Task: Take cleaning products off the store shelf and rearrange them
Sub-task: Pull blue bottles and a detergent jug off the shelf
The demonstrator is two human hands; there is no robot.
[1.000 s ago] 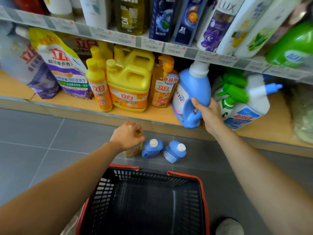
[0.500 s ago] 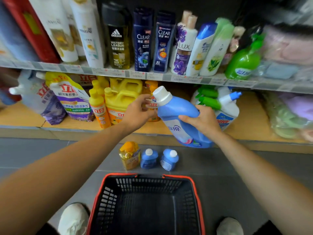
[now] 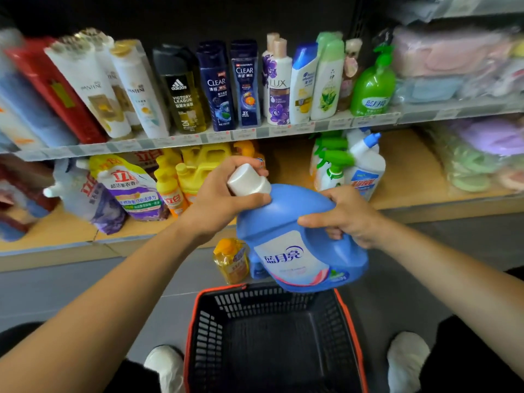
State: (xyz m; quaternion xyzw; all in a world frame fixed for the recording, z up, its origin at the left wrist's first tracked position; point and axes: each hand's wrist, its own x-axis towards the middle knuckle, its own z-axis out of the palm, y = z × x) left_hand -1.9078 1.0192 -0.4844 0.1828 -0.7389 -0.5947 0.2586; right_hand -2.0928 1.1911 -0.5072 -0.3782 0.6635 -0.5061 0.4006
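The left hand (image 3: 224,202) gripped the neck of the blue jug (image 3: 300,245), fingers curled round it just under the white cap (image 3: 248,180). The right hand (image 3: 348,217) gripped the jug's handle from above, thumb lying along the top. Both forearms reached forward. The jug was tilted, cap pointing up and left, clear of the lower shelf (image 3: 405,177), its base above the far rim of the basket (image 3: 350,321). The jug was opaque; its fill level could not be told.

One second earlier, the right hand alone held the jug at the shelf edge, and the left hand was down at the orange bottle (image 3: 231,260).

That bottle stood on the floor (image 3: 85,293) beside a blue bottle (image 3: 256,269), half hidden behind the jug. Yellow jugs (image 3: 198,168) and spray bottles (image 3: 334,165) stood on the lower shelf.
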